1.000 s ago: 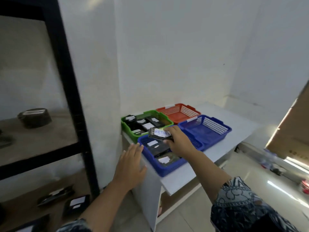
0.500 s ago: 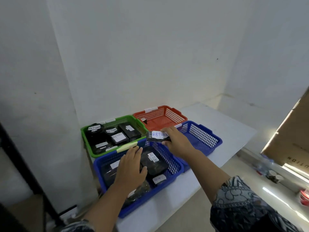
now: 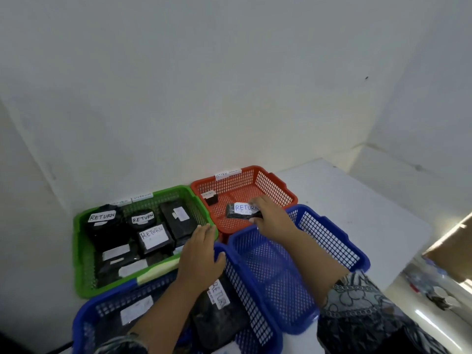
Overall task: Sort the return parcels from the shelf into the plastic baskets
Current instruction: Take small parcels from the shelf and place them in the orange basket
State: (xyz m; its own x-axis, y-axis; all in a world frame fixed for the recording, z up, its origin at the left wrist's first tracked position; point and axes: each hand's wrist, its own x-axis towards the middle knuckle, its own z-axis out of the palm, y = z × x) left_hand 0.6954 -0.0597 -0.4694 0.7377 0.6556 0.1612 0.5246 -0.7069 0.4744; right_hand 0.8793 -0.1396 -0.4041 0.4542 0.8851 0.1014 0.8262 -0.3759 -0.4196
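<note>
My right hand (image 3: 273, 218) grips a small black parcel (image 3: 241, 212) with a white RETURN label and holds it inside the red basket (image 3: 270, 185), low over its floor. Another small black parcel (image 3: 211, 199) lies in that basket's far left corner. My left hand (image 3: 201, 254) hovers flat, fingers together, over the near rim of the green basket (image 3: 81, 251), which holds several black RETURN parcels. The near blue basket (image 3: 84, 318) holds black parcels too. The right blue basket (image 3: 329, 241) shows no parcels.
The four baskets sit on a white table (image 3: 357, 200) pushed into a white wall corner. The table's edge runs down the right side, with floor and small items below it.
The view swung from the black shelf to the baskets. My right hand carried the parcel from over the near blue basket into the red basket. My left hand moved up toward the green basket's rim.
</note>
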